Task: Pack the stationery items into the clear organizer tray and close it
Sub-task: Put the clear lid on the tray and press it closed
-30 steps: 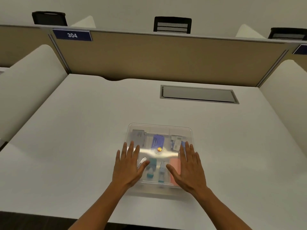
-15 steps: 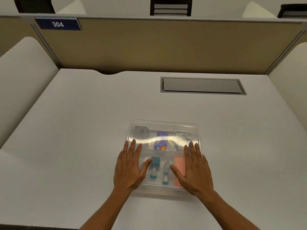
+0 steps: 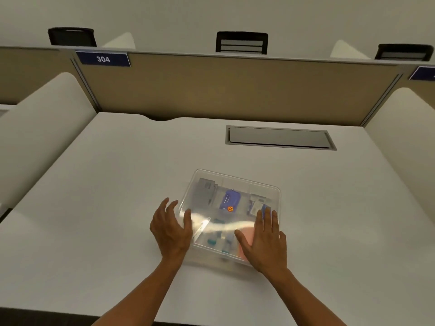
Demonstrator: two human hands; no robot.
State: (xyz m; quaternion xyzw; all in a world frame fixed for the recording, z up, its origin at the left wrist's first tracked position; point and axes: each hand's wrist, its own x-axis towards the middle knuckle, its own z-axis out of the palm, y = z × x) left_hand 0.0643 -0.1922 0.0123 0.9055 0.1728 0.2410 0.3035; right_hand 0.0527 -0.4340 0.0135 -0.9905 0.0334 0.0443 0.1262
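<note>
The clear organizer tray (image 3: 235, 182) lies on the white desk, turned a little clockwise, with its clear lid on. Through the lid I see a purple item (image 3: 230, 200), a grey item (image 3: 204, 187), white items (image 3: 256, 203), teal pieces (image 3: 211, 241) and a pink pad (image 3: 247, 234). My left hand (image 3: 170, 229) is at the tray's left edge, fingers loosely bent, thumb over the lid's edge. My right hand (image 3: 266, 241) lies flat on the lid's near right part, fingers straight.
A grey cable hatch (image 3: 280, 137) is set into the white desk (image 3: 106, 208) behind the tray. Tan partition panels (image 3: 223, 90) close the back, with a blue "304" sign (image 3: 103, 59). White curved side dividers (image 3: 42, 118) flank the desk. Black chair backs show beyond.
My left hand has slid off the lid to the tray's left edge and its fingers have bent. The tray has turned slightly clockwise. My right hand stays flat on the lid.
</note>
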